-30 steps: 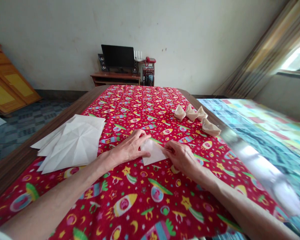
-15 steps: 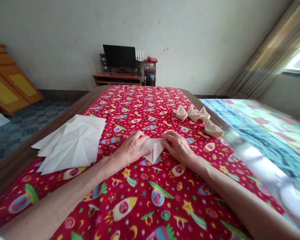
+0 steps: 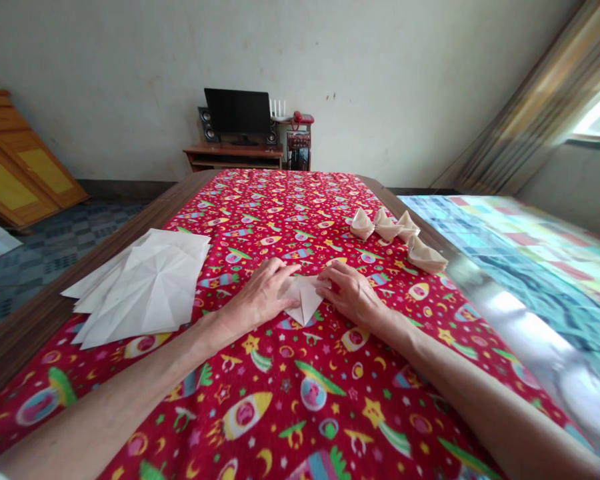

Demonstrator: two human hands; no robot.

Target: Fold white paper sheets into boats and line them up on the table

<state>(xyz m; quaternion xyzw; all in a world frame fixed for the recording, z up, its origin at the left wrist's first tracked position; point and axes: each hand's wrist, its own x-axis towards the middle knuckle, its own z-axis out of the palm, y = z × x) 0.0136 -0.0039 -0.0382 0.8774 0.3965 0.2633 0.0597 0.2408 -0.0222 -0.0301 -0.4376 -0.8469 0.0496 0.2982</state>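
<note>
A small white folded paper [image 3: 305,301], triangular with its point toward me, lies on the red patterned tablecloth [image 3: 290,400]. My left hand [image 3: 261,295] rests on the paper's left side, fingers curled down and pressing it. On the paper's right side my right hand [image 3: 353,293] presses with its fingertips. The two hands nearly meet over the paper's top edge.
A stack of creased white sheets [image 3: 145,287] lies to the left on the cloth. Several folded cream paper shapes [image 3: 397,237] sit at the right near the table edge. A desk with a monitor [image 3: 237,113] stands by the far wall.
The right hand moved up and left across the paper, and the sheet went from a flat square-like shape to a narrower triangle. The left hand stayed in place.
</note>
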